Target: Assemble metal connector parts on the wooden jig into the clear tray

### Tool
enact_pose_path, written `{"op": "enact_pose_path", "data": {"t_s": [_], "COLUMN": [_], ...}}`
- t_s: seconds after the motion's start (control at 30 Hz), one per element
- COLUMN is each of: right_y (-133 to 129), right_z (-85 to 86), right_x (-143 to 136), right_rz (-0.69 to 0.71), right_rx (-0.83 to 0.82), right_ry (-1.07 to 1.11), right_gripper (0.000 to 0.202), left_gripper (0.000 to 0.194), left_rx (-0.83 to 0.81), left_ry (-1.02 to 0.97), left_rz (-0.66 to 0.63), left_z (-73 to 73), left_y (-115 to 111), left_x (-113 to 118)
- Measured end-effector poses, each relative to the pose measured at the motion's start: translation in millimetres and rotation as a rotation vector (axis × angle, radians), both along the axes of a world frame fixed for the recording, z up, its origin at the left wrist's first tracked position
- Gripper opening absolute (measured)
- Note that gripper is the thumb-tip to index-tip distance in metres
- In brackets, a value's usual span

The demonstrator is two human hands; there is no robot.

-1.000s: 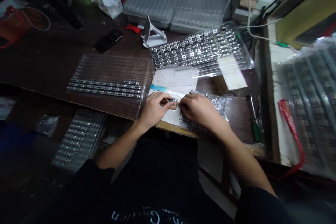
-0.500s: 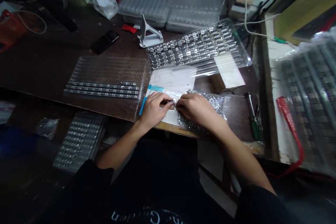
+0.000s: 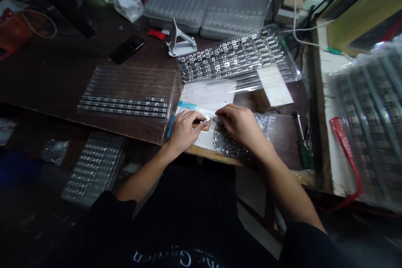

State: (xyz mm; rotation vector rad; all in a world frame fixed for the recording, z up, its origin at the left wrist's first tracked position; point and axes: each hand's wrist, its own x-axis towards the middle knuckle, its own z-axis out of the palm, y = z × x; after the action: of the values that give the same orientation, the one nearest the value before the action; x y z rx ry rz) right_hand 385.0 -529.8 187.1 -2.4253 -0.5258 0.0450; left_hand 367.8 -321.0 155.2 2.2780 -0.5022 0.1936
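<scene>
My left hand (image 3: 187, 129) is closed in a pinch on a small shiny metal part (image 3: 205, 119), over a little wooden block (image 3: 204, 126) on the white board (image 3: 207, 95). Just to the right, my right hand (image 3: 240, 123) has thumb and fingertips pressed together; whatever is between them is too small to make out. Under and beside that hand lies a heap of small metal parts (image 3: 230, 141). Left of my hands, a clear grooved tray (image 3: 125, 83) carries several rows of dark and silver parts along its near side.
Behind my hands lies a fuller tray of metal parts (image 3: 232, 56), with a white-topped block (image 3: 274, 86) at its near right. A grey stand (image 3: 182, 44), a phone (image 3: 127, 49) and stacked clear trays (image 3: 176, 0) are farther back. A green-handled screwdriver (image 3: 303, 142) lies at right.
My right hand has shifted slightly up and to the right, away from the left fingertips, uncovering more of the heap. My left hand keeps its pinch over the block.
</scene>
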Motion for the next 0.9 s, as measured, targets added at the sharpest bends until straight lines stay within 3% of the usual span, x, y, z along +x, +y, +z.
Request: {"op": "enact_pose_path", "data": {"t_s": [0.17, 0.27, 0.37, 0.57, 0.73, 0.9], "right_y": [12.9, 24.8, 33.0, 39.2, 40.0, 41.9], "right_z": [-3.8, -6.5, -9.8, -10.3, -4.1, 0.0], "right_x": [-1.3, -3.5, -6.5, -12.0, -12.9, -16.2], "right_rz": [-0.047, 0.056, 0.200, 0.294, 0.313, 0.356], "right_rx": [-0.135, -0.077, -0.039, -0.331, -0.346, -0.403], "right_ry": [0.019, 0.030, -0.038, -0.228, -0.175, -0.207], "right_gripper": [0.021, 0.022, 0.020, 0.016, 0.013, 0.020], "left_gripper": [0.002, 0.008, 0.009, 0.011, 0.010, 0.008], "left_rx": [-0.161, -0.332, -0.380, -0.195, -0.023, 0.164], "left_ry": [-0.030, -0.048, -0.071, -0.073, 0.012, -0.048], "left_rz": [0.042, 0.144, 0.182, 0.251, 0.148, 0.189], "left_z": [-0.7, 2.9, 10.5, 29.4, 29.8, 29.8], "left_y": [-0.6, 10.8, 39.3, 100.6, 110.6, 118.7], "left_x": [-3.9, -0.5, 14.2, 54.0, 63.9, 62.5]}}
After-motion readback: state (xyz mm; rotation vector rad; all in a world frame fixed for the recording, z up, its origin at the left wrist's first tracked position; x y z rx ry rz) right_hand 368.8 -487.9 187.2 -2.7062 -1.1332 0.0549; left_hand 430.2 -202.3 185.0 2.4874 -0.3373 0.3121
